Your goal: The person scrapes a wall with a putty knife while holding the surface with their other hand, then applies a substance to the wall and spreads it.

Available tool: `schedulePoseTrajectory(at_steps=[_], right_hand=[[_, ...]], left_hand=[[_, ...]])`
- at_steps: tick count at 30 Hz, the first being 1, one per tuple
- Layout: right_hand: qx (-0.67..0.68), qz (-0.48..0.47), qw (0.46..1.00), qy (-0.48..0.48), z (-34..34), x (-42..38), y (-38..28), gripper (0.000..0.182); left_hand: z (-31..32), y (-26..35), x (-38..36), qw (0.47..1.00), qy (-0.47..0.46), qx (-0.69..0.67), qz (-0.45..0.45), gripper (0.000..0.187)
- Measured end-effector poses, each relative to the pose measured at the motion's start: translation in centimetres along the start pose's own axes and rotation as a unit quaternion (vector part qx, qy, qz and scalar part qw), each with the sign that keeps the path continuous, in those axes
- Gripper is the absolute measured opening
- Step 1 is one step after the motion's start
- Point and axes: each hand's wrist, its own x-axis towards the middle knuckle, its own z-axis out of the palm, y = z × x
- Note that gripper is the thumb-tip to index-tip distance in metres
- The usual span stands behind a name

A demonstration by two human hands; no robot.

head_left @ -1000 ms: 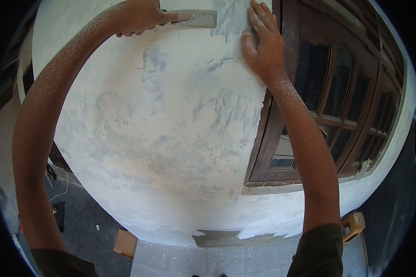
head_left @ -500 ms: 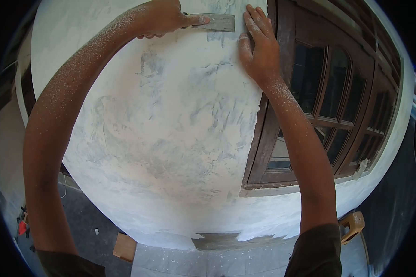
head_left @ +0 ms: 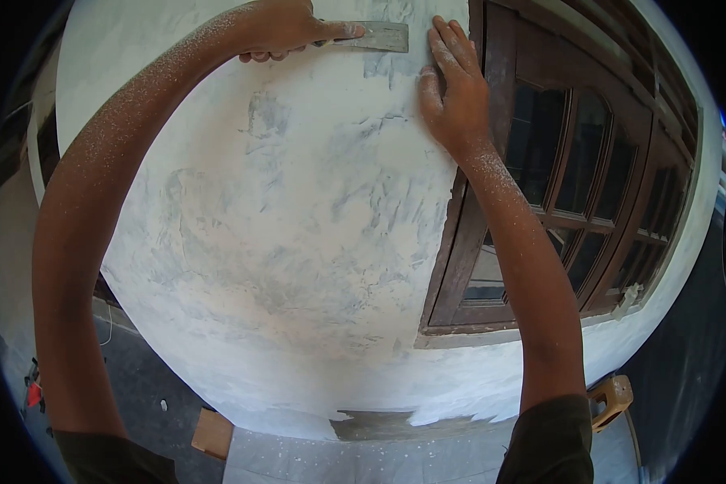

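At the top of the view my left hand (head_left: 286, 28) is closed round the handle of a flat metal scraper (head_left: 383, 36). Its blade points right and lies against the white, patchy wall (head_left: 298, 210). My right hand (head_left: 458, 97) rests on the wall beside the dark wooden window frame (head_left: 498, 73), fingers stretched upward, holding nothing. White dust speckles both forearms and the right fingers. The upper part of my left hand is cut off by the image edge.
A brown window with glass panes (head_left: 585, 145) fills the right side. Below are a brown block (head_left: 212, 434), a wooden stool (head_left: 611, 399), a grey tiled floor (head_left: 298, 464) and a red object (head_left: 34, 394) at the far left. Bare grey shows low on the wall (head_left: 395, 426).
The scraper and my left hand have shifted very slightly left. My right hand sits a little lower in view. The left forearm has moved slightly outward.
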Motion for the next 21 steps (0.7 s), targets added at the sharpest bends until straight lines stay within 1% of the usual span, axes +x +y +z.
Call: schedulePoseTrajectory(at_steps=[2, 3, 7, 9, 10, 13, 15, 18, 20, 21], right_hand=[[0.005, 0.004, 1.000, 0.001, 0.0, 0.0, -0.1, 0.050], [0.013, 0.011, 1.000, 0.001, 0.0, -0.1, -0.1, 0.050], [0.014, 0.017, 1.000, -0.001, 0.0, -0.1, -0.2, 0.051], [0.008, 0.002, 1.000, -0.002, -0.1, 0.0, -0.1, 0.052], [0.010, 0.004, 1.000, 0.000, 0.0, -0.1, -0.4, 0.052], [-0.006, 0.003, 1.000, -0.004, -0.3, 0.0, -0.1, 0.051], [0.012, 0.016, 1.000, -0.010, -0.2, -0.1, -0.1, 0.051], [0.004, 0.018, 1.000, 0.002, 0.0, -0.3, -0.3, 0.051], [0.002, 0.017, 1.000, -0.001, -0.1, -0.2, -0.2, 0.050], [0.005, 0.017, 1.000, -0.003, 0.0, -0.1, -0.3, 0.050]], left_hand=[[-0.9, 0.0, 0.3, 0.994, 0.021, 0.047, -0.092, 0.089], [-1.6, -0.3, 0.2, 0.993, 0.025, 0.064, -0.093, 0.091], [-1.8, 0.9, 1.0, 0.990, 0.033, 0.093, -0.104, 0.086], [-0.7, 1.5, 1.1, 0.996, 0.038, 0.025, -0.074, 0.082], [0.1, 1.0, 2.1, 0.998, 0.039, 0.000, -0.045, 0.081], [-0.7, 1.4, 1.7, 0.999, 0.031, 0.008, -0.042, 0.083], [-1.1, 0.2, 1.2, 0.995, 0.039, 0.032, -0.083, 0.081], [-1.9, -0.8, 0.6, 0.994, 0.022, 0.026, -0.106, 0.078], [-1.1, 0.2, 1.5, 0.995, 0.030, 0.002, -0.097, 0.074], [-0.7, 1.0, 2.0, 0.996, 0.034, -0.026, -0.074, 0.074]])
